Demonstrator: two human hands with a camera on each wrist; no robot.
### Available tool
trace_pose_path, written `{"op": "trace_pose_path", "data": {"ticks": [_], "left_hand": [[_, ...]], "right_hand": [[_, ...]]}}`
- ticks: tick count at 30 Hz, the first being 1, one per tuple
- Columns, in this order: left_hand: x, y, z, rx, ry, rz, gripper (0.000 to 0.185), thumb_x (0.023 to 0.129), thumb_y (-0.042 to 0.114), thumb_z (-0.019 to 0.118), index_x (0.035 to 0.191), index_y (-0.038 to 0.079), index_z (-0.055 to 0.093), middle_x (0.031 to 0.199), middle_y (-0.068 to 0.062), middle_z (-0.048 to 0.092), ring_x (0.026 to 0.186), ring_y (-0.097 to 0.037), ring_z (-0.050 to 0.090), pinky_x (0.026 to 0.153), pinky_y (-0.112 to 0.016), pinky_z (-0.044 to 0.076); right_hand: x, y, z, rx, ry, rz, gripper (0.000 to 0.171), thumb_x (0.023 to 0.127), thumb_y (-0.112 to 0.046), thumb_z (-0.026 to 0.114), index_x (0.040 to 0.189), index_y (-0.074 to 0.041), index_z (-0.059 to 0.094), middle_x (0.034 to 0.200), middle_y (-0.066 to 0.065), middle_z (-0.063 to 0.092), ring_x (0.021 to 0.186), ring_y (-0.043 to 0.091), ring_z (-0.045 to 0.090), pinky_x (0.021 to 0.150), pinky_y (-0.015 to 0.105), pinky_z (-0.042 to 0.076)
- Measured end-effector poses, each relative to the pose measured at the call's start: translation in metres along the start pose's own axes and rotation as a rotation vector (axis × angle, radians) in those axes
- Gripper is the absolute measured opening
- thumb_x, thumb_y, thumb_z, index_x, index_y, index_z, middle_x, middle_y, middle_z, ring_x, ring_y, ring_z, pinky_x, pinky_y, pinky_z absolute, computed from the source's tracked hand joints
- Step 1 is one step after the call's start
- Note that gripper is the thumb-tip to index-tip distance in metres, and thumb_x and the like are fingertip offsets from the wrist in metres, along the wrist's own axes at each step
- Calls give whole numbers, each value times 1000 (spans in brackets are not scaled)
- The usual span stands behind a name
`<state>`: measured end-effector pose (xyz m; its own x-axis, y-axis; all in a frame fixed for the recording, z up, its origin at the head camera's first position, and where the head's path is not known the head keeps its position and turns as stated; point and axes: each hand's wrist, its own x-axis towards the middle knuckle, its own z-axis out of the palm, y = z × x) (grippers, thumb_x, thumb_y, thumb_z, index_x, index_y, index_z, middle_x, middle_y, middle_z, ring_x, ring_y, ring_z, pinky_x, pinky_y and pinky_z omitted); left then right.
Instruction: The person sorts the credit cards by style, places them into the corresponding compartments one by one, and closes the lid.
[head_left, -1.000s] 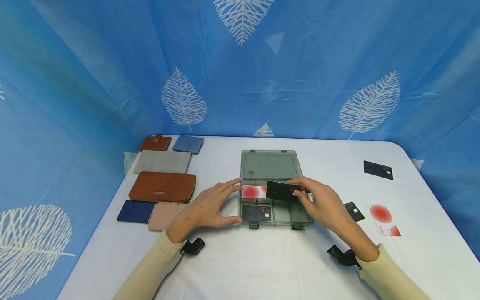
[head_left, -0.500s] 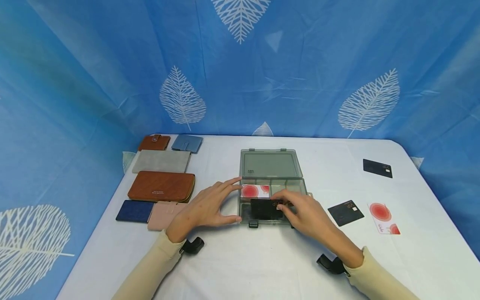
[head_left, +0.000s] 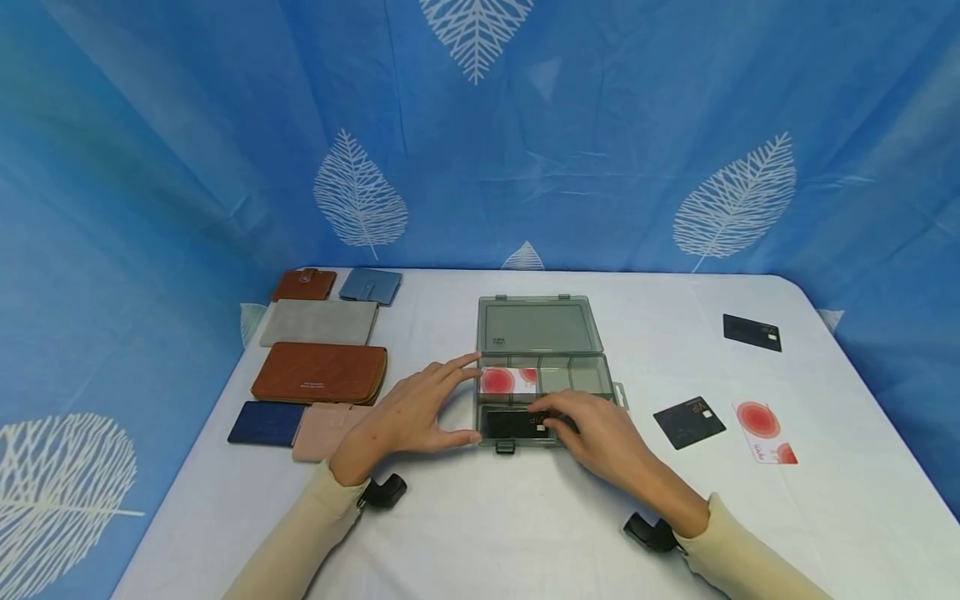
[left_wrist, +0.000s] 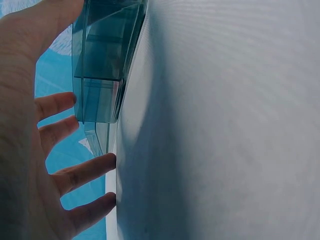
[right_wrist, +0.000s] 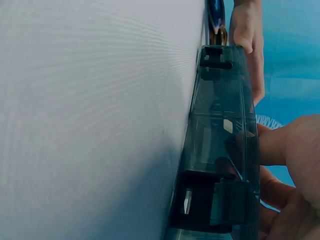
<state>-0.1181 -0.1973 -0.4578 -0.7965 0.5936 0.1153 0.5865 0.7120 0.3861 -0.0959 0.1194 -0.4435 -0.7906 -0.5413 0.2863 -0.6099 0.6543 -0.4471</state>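
- The grey box [head_left: 540, 379] sits open in the middle of the desk [head_left: 480, 533], right in front of the person, with its lid lying flat on the far side
- The black card [head_left: 513, 423] lies in the near left part of the box, with its long side running left to right
- The right hand [head_left: 592, 433] is on that card. Its fingers curl down over the card's right end, but I cannot tell if they pinch it or just press it flat
- The left hand [head_left: 408, 412] rests at the left wall of the box. Its fingers are spread and straight, the thumb touches the near corner, and it holds nothing
- So the right hand is the one nearer the black card, and the left hand is just beside it, with the box wall between
- A red and white card [head_left: 508, 381] lies in the far left part, just behind the black one
- More cards lie to the right on the desk: another black card [head_left: 688, 422], a red spotted card [head_left: 765, 430] and a dark card [head_left: 752, 332] further back
- Wallets [head_left: 318, 372] lie in a group to the left, well apart from the box
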Motion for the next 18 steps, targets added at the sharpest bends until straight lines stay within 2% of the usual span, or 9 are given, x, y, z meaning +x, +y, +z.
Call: {"op": "trace_pose_path", "data": {"ticks": [6,11,15,18], "left_hand": [[-1,1,-1,3,3,2,92,88,67,77,161,20,49,176,1,32,139,-32,57,103,-58,55],[-1,0,0,7,2,1,92,88,68,77,162,20,49,176,1,31,138,-32,57,102,-57,55],[0,0,1,-2,-4,-7,93,88,68,77,162,21,48,176,1,31,139,-31,57,102,-57,55],[1,0,1,-8,-9,-14,93,87,68,77,162,21,48,177,2,30,140,-32,56,103,-58,55]], "right_hand": [[0,0,1,-25,-17,-34,32,97,-9,81,126,-22,81,118,-1,70,83,12,69,66,28,53],[0,-1,2,-31,-44,-22,28,104,-23,75,131,-19,79,124,-1,72,100,17,74,80,39,60],[0,-2,3,-29,-62,14,29,108,-35,68,131,-22,78,128,-3,74,114,20,74,92,49,60],[-1,-2,2,-20,-76,34,30,109,-38,65,132,-23,77,131,-2,74,119,22,72,96,52,58]]}}
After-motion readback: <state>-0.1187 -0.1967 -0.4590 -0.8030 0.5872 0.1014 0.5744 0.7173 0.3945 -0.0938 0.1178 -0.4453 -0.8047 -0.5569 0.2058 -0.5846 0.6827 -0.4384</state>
